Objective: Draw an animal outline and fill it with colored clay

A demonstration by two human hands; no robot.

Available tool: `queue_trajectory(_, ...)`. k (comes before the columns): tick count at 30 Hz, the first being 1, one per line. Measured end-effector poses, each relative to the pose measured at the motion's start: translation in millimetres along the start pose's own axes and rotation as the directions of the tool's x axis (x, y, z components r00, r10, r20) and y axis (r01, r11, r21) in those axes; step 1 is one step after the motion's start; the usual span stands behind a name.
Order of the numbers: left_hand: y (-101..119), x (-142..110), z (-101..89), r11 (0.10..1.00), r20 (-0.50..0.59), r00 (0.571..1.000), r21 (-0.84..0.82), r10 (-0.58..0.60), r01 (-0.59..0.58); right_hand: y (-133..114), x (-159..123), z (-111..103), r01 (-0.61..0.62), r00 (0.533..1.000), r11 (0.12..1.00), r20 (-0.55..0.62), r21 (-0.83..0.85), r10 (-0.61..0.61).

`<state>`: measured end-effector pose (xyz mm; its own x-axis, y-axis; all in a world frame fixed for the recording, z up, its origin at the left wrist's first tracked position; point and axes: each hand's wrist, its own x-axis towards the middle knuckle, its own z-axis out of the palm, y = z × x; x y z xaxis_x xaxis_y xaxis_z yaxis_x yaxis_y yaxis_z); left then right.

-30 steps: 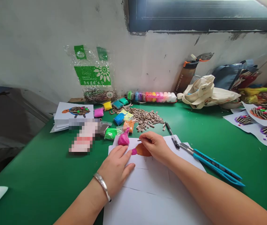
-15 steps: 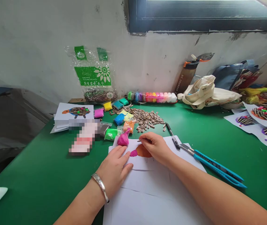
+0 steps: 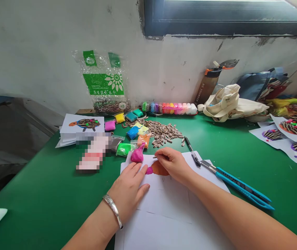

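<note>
My left hand (image 3: 130, 182), a silver bangle at its wrist, lies flat with fingers spread on the white paper (image 3: 161, 215). Its index fingertip touches the small magenta clay patch (image 3: 150, 170) on the sheet. An orange clay oval (image 3: 159, 169) adjoins that patch, partly covered by my right hand (image 3: 171, 161). Thumb and forefinger of the right hand are pinched on a sunflower seed (image 3: 154, 156), only its tip showing above the oval. Just beyond my left fingers sits a magenta clay lump (image 3: 137, 154). Short pen-drawn legs show below the oval.
Behind the paper lie loose sunflower seeds (image 3: 165, 132) and several clay packets (image 3: 124, 149). A pen (image 3: 192, 151) and a blue utility knife (image 3: 242, 185) with its blade out rest to the right. Finished turtle pictures (image 3: 83, 124) are stacked left; others (image 3: 294, 139) lie far right.
My left hand has shifted slightly right and down, its index finger now covering more of the magenta patch. The right hand's pinch stays nearly in place.
</note>
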<state>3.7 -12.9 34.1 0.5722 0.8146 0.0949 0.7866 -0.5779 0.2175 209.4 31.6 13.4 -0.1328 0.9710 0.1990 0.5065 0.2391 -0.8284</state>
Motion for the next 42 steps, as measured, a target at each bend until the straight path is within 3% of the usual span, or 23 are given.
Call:
queue_trajectory(8,-1,-1,3.9,1.000,-0.064,0.998,0.024,0.016,-0.014,-1,0,0,0.007,1.000,1.000,-0.001,0.000,-0.007)
queue_trajectory(18,6,1,1.1,0.999,-0.016,1.000,0.043,0.010,-0.009,-2,0,-1,0.011,1.000,1.000,0.000,-0.008,-0.011)
queue_trajectory(27,4,-6,20.0,0.996,-0.087,0.996,0.084,0.008,-0.001,0,0,0,0.020,1.000,1.000,0.003,-0.003,-0.020)
queue_trajectory(35,15,0,6.6,0.992,0.071,0.996,0.117,-0.044,0.036,6,-1,2,0.028,1.000,1.000,0.008,0.014,-0.028)
queue_trajectory(42,17,1,7.6,0.991,0.070,0.995,0.114,-0.074,0.066,5,0,2,0.023,1.000,1.000,0.005,0.021,-0.023)
